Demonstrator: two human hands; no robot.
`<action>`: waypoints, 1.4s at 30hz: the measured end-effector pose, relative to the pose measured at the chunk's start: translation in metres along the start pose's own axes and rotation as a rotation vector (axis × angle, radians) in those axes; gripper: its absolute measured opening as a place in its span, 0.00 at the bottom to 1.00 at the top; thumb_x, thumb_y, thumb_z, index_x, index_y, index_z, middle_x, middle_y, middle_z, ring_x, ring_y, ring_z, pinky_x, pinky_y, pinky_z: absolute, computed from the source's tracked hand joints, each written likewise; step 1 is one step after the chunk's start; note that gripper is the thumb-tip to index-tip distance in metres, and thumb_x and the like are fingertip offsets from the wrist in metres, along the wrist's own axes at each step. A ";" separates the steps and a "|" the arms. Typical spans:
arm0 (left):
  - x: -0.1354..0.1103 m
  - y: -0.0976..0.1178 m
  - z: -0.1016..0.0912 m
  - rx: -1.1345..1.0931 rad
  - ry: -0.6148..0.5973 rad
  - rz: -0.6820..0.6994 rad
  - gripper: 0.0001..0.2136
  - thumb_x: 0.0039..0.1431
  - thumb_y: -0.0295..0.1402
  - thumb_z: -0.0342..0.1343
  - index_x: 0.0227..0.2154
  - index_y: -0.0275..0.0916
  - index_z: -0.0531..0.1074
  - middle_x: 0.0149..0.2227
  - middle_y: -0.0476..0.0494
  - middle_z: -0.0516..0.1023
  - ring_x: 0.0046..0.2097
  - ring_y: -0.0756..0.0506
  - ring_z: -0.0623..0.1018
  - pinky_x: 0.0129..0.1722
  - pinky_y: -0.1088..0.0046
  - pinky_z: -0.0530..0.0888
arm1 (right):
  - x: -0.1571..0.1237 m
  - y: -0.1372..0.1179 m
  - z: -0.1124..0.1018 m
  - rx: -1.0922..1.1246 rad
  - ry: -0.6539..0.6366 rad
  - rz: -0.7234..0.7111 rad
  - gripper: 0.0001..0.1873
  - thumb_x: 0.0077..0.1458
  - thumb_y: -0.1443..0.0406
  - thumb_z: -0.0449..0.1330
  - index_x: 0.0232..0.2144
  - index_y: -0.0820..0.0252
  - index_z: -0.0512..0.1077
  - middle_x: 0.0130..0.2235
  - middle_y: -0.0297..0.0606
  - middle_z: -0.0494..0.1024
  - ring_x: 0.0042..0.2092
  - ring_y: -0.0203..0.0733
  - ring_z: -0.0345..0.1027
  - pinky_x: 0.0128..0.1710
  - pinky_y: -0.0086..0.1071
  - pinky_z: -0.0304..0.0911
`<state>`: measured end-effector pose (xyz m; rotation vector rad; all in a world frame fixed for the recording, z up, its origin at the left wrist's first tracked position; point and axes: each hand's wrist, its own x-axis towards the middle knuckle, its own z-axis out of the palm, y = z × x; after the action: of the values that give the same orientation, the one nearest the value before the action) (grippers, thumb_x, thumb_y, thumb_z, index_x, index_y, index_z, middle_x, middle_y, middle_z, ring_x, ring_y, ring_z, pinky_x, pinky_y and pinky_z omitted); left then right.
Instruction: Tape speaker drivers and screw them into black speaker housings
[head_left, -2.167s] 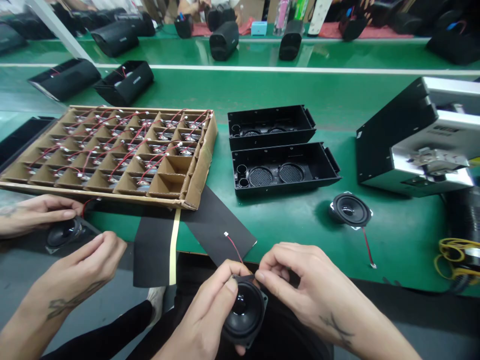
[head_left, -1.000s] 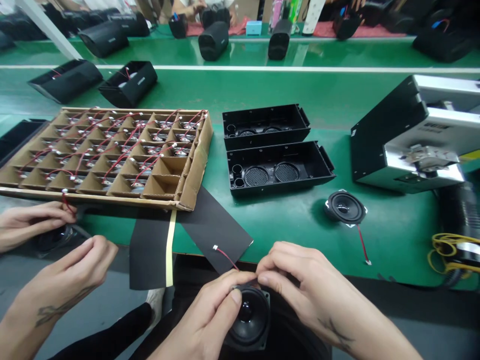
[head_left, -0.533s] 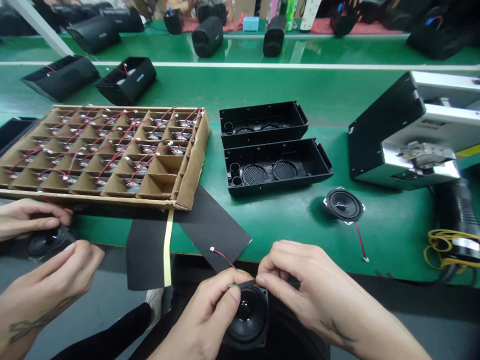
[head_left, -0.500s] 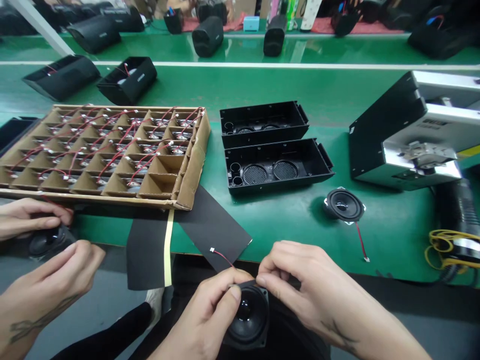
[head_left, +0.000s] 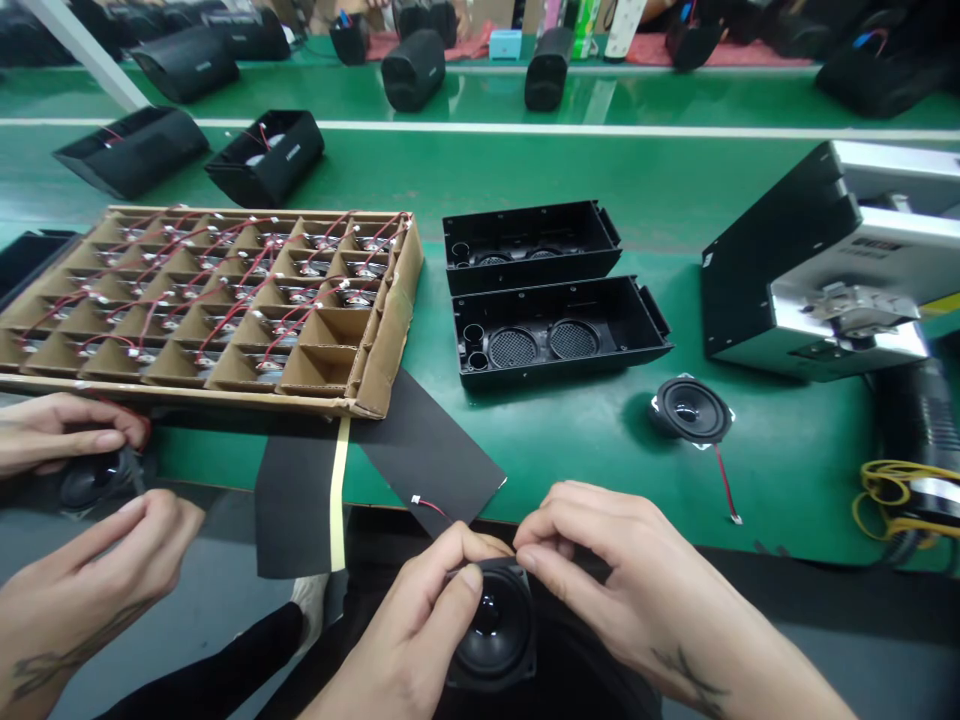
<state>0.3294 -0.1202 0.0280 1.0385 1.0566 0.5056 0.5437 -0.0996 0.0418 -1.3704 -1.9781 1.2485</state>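
Observation:
A small black speaker driver (head_left: 496, 632) sits below the table edge, cone up, gripped by my left hand (head_left: 420, 625) with the thumb on its rim. My right hand (head_left: 600, 565) pinches at the driver's top edge, where a red wire (head_left: 431, 508) with a white plug leads off onto a black sheet (head_left: 427, 455). Another driver (head_left: 690, 410) with a red lead lies on the green table (head_left: 570, 440). Two open black speaker housings (head_left: 559, 335) stand behind it.
A cardboard grid tray (head_left: 225, 300) holds several wired drivers at left. A co-worker's two hands (head_left: 97, 545) handle another driver (head_left: 94, 478) at far left. A black and silver machine (head_left: 832, 270) stands at right, yellow bands (head_left: 896, 500) near it. Finished speakers (head_left: 262, 155) lie farther back.
My hands have stayed on the driver, turning it slightly. The wire's plug has shifted a little left on the black sheet. The co-worker's hands have drifted left and down.

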 end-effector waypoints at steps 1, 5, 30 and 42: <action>0.000 0.000 0.000 0.003 0.006 -0.011 0.17 0.73 0.47 0.48 0.40 0.42 0.76 0.42 0.45 0.78 0.44 0.44 0.75 0.47 0.72 0.70 | 0.000 0.000 0.000 0.004 0.004 -0.004 0.08 0.69 0.68 0.62 0.35 0.53 0.75 0.33 0.25 0.75 0.35 0.32 0.67 0.36 0.28 0.59; -0.001 -0.001 -0.001 0.015 0.026 -0.037 0.17 0.73 0.49 0.49 0.39 0.42 0.75 0.39 0.46 0.78 0.42 0.45 0.73 0.44 0.72 0.69 | -0.001 0.000 0.003 0.016 0.010 -0.009 0.08 0.69 0.68 0.62 0.35 0.53 0.75 0.34 0.25 0.76 0.35 0.31 0.68 0.36 0.28 0.59; 0.002 -0.006 0.001 -0.094 0.044 -0.007 0.17 0.72 0.49 0.51 0.39 0.41 0.75 0.41 0.45 0.76 0.42 0.44 0.72 0.46 0.71 0.70 | -0.003 0.005 0.007 0.045 0.044 -0.049 0.07 0.68 0.70 0.62 0.41 0.51 0.76 0.38 0.26 0.78 0.39 0.32 0.70 0.40 0.27 0.62; 0.005 -0.016 0.005 -0.209 0.048 0.067 0.14 0.72 0.48 0.53 0.39 0.43 0.73 0.44 0.47 0.76 0.47 0.44 0.74 0.50 0.71 0.70 | -0.003 0.000 0.009 0.023 0.096 -0.037 0.08 0.65 0.71 0.63 0.33 0.55 0.74 0.32 0.27 0.76 0.34 0.34 0.68 0.33 0.28 0.60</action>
<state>0.3339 -0.1255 0.0123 0.8823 0.9908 0.6831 0.5383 -0.1059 0.0377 -1.3502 -1.9096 1.1633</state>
